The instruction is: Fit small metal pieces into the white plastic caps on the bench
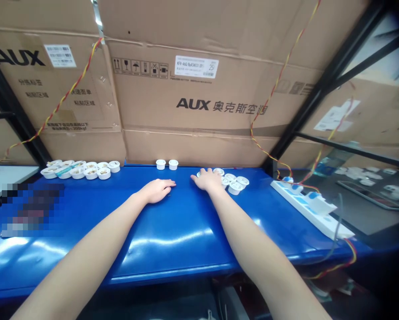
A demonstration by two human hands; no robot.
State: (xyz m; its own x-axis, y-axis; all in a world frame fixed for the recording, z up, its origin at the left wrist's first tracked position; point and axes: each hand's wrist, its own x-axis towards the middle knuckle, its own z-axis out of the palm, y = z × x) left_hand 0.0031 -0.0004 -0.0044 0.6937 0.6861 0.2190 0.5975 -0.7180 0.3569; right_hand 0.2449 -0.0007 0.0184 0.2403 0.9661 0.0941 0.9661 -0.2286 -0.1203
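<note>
My left hand [156,190] rests palm down on the blue table [173,222], its fingers apart and pointing right, with nothing held. Beyond it, two small white cups [160,164] [173,165] stand side by side near the cardboard. My right hand [208,179] reaches over the left end of a cluster of white lidded cups [235,187]. Its thumb is spread to the left and its fingers point forward, touching or just above a cup that it mostly covers. Farther left stand two rows of white cups [90,173] with brownish contents showing.
Printed cardboard [153,106] walls the back, with twisted red-yellow wires [66,93] hanging across it. A white power strip [313,209] lies on the right. A pixelated dark object [34,209] is at the left. Black frame bars [302,102] slant upward at the right.
</note>
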